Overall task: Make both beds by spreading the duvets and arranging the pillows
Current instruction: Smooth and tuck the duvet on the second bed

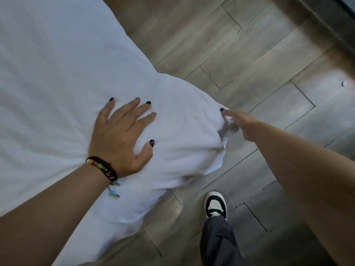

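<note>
The white duvet (57,83) fills the left and centre of the view, lying over the bed. Its long axis runs from the upper left down toward the lower right, and it narrows to a bulging corner that points right, out over the floor. The upper and left parts run out of frame, so its full extent and the bed under it cannot be seen; no pillow shows in this view. The cloth is creased, with folds radiating from where the hands meet it.

The wooden floor (259,54) takes up the right and top, grey-brown planks laid in staggered rows. A dark band along the top right edge is cut off and hard to identify. A small pale scrap (343,83) lies on the planks near the right edge, too small to tell what it is.

The left hand (123,135) lies palm down on the duvet near its corner, fingers spread wide and pressed into the cloth, the thumb dug into a fold. A beaded bracelet (102,168) circles that wrist. The right hand (242,124) reaches in from the right and pinches the duvet's corner edge; most of its fingers are hidden behind the cloth, only one dark-nailed tip showing.

Below, a dark trouser leg (219,244) and a black-and-white shoe (216,205) stand on the floor just beside the hanging duvet edge.
</note>
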Demonstrator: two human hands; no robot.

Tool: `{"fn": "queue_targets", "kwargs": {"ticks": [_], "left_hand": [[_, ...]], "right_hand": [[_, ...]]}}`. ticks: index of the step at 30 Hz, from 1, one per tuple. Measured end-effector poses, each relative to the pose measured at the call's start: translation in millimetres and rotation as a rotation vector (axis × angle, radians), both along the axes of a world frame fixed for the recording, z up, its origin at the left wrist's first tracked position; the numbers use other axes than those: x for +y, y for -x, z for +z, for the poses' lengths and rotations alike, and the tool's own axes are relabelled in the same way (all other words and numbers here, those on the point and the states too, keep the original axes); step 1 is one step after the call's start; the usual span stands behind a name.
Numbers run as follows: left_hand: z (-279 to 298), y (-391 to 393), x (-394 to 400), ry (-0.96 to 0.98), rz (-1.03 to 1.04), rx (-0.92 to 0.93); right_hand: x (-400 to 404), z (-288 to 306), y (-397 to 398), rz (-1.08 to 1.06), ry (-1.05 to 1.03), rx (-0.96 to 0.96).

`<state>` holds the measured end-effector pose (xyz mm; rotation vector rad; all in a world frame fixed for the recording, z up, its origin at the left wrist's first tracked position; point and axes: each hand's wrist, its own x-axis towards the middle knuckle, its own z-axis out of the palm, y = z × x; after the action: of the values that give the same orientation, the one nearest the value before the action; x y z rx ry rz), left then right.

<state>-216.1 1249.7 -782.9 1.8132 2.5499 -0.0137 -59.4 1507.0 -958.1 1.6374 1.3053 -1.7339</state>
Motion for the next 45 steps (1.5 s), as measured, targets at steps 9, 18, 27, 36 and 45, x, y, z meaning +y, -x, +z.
{"fn": "queue_targets", "kwargs": {"ticks": [9, 18, 27, 36, 45], "left_hand": [[0, 1, -2, 0.002, -0.003, -0.015], [43, -26, 42, -0.341, 0.734, -0.642], [111, -22, 46, 0.019, 1.170, -1.045], [116, -43, -80, -0.333, 1.206, -1.351], [151, -42, -175, -0.539, 1.264, -1.382]], "right_hand": [[-5, 43, -7, 0.253, 0.430, 0.116], [-14, 203, -16, 0.555, -0.291, 0.278], [-162, 294, -11, 1.011, -0.564, 0.477], [-307, 254, -92, 0.608, -0.878, 0.241], [-410, 279, -131, 0.545, -0.787, 0.384]]}}
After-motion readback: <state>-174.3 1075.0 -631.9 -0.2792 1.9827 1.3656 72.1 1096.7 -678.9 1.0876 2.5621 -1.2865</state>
